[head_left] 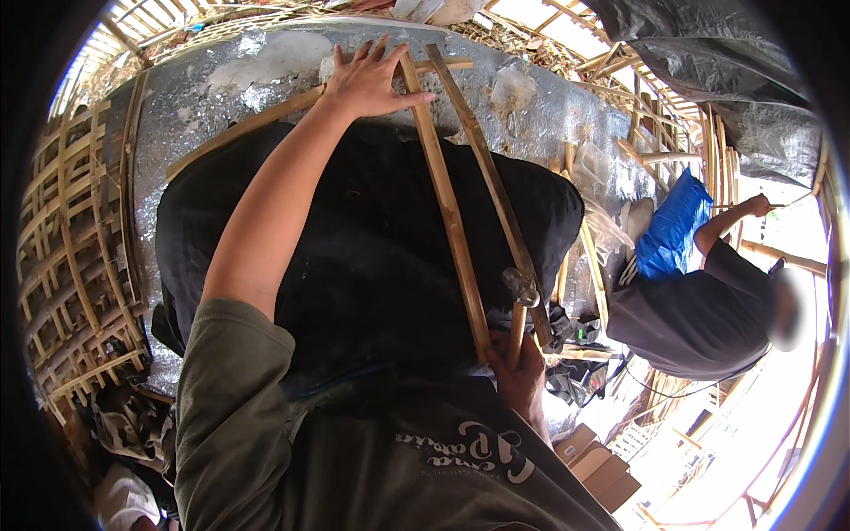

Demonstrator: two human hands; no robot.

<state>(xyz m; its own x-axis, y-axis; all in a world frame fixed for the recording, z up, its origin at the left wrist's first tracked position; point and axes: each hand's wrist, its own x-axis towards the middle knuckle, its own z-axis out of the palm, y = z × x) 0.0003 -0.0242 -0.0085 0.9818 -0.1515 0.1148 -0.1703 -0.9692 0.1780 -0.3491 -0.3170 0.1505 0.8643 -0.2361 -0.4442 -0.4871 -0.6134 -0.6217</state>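
Observation:
My left hand (372, 84) is stretched out at the far side, fingers spread. Its thumb lies across a long bamboo strip (445, 199) close to that strip's far end. Down by my body on the right, my right hand (521, 376) is closed around the handle of a hammer (521, 288), whose metal head points away from me. The strip's near end comes down beside this hand; whether the fingers touch it too, I cannot tell. A second, darker bamboo strip (487, 164) runs alongside to the right, passing by the hammer head. Both strips stretch over my black-clothed legs (354, 239).
A curved bamboo piece (243, 128) lies beyond my legs on a silvery grey sheet (199, 97). Woven bamboo panelling (71, 265) stands at left. To the right are another person (699, 314) with a raised arm, a blue plastic bag (675, 226) and a cardboard box (598, 465).

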